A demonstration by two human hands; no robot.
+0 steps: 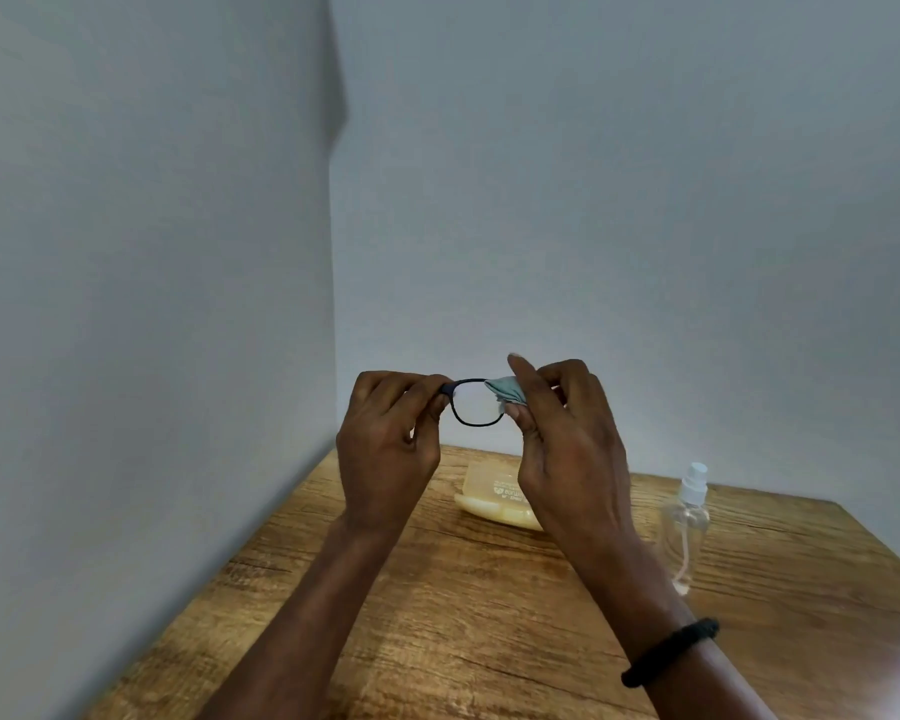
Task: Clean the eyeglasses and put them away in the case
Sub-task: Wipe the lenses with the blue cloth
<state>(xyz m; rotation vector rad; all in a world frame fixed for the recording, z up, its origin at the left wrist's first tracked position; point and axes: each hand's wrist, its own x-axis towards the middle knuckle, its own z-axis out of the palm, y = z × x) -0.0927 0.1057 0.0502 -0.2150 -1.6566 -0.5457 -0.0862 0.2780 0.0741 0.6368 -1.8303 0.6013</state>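
Left grip [385, 433] pinches one end of the eyeglasses [476, 424], held crosswise; right grip [567, 439] pinches cloth [505, 389] over a lens.

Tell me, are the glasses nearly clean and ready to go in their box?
Not quite. Done: the eyeglasses are up off the table, pinched at one corner by the left hand. In hand: the right hand pinches a cloth over one lens. Left: putting them into the yellow case lying on the table. Whether the spray bottle was used, I cannot tell.
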